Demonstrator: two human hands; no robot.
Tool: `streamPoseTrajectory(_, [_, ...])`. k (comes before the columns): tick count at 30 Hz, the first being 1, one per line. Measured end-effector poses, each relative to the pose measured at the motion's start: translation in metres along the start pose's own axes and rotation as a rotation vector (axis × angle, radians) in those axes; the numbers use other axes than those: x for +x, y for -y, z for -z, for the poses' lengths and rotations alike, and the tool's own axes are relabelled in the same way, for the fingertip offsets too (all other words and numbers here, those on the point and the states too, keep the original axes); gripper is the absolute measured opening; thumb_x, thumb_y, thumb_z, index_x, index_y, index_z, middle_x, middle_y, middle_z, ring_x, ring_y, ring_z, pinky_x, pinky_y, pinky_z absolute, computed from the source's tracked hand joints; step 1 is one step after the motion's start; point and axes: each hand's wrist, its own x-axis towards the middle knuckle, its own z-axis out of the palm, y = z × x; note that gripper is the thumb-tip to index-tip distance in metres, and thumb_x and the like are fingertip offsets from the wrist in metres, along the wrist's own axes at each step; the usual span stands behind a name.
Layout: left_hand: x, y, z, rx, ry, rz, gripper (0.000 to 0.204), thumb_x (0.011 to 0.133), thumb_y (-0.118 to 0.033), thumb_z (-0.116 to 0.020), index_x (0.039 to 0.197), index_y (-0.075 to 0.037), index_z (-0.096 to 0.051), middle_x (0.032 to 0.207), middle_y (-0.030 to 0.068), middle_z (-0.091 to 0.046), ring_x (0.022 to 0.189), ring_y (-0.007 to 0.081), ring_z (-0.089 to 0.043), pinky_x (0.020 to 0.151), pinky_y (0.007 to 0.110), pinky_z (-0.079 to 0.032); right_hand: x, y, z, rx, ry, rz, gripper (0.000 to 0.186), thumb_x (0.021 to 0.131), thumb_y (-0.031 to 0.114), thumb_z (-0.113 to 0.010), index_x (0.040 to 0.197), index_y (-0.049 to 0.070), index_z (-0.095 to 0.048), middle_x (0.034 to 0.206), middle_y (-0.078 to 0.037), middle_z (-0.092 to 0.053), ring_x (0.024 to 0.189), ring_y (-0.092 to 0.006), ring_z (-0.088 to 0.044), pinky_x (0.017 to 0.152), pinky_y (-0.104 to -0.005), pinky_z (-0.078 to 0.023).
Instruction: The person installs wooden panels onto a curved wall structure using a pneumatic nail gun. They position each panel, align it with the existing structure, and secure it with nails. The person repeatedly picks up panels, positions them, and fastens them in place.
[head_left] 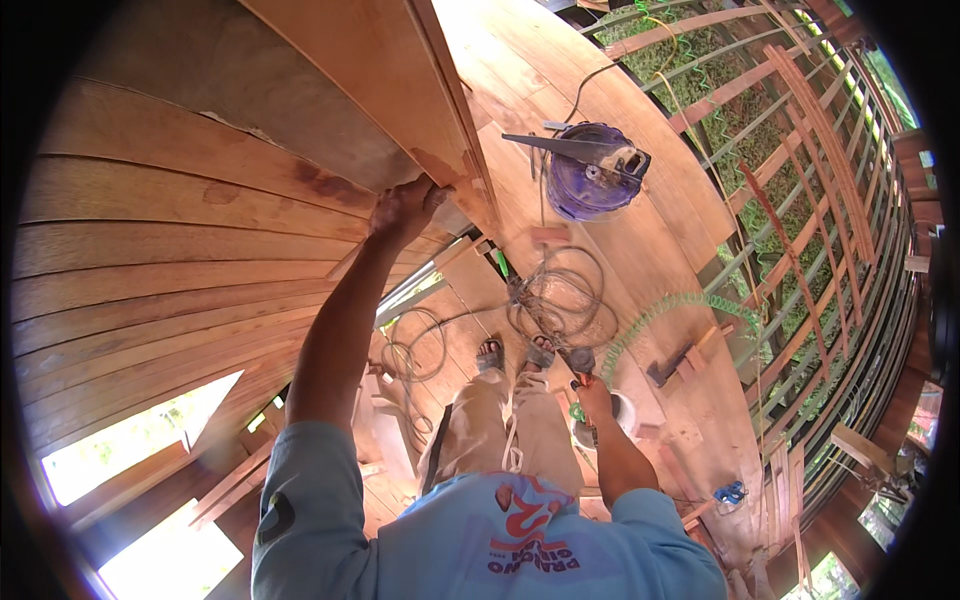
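My left hand [405, 208] is raised at the wooden wall, its fingers curled on the lower edge of a long reddish-brown plank [430, 110]. Horizontal wooden boards [190, 190] line the wall beside it, and a grey-brown panel shows between them and the plank. Lower down, in front of my right thigh, my right hand [596, 402] is closed around a tool with a dark grey head [580, 359]. Its exact kind is hard to make out. A green coiled hose [680, 302] runs close to that head. Behind my right wrist stands a white bucket [620, 410], partly hidden.
A handsaw [560, 146] lies across a purple bucket [592, 195] on the wooden floor. Loops of dark cable [575, 290] lie ahead of my feet. Right of me are a hammer-like tool [668, 368] and wood offcuts. Beyond the curved floor edge, open slatted framing [790, 190] shows grass below.
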Motion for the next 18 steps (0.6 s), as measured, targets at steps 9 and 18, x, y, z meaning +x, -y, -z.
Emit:
streamPoseTrajectory(9, [-0.003,-0.001,-0.008,0.09,-0.238,-0.155,0.039,0.098,-0.05,-0.058,0.11,-0.014,-0.065,0.084,0.0178,-0.072,0.08,0.0403,-0.071,0.071,0.053,-0.056,0.066,0.107,-0.027,0.344,-0.214,0.451,0.029,0.081,0.011,-0.069,0.107,-0.001,-0.065,0.083,-0.015,-0.071,0.073,-0.0268,-0.07,0.066,-0.0404,-0.052])
streamPoseTrajectory(18, [-0.008,0.013,-0.034,0.534,-0.456,-0.212,0.038,0.095,-0.05,-0.063,0.112,-0.018,-0.073,0.091,0.0109,-0.071,0.075,0.0409,-0.068,0.067,0.053,-0.056,0.202,0.189,-0.057,0.078,-0.045,1.174,0.025,0.079,0.014,-0.066,0.103,0.005,-0.067,0.076,-0.019,-0.069,0.068,-0.0341,-0.068,0.06,-0.0426,-0.052])
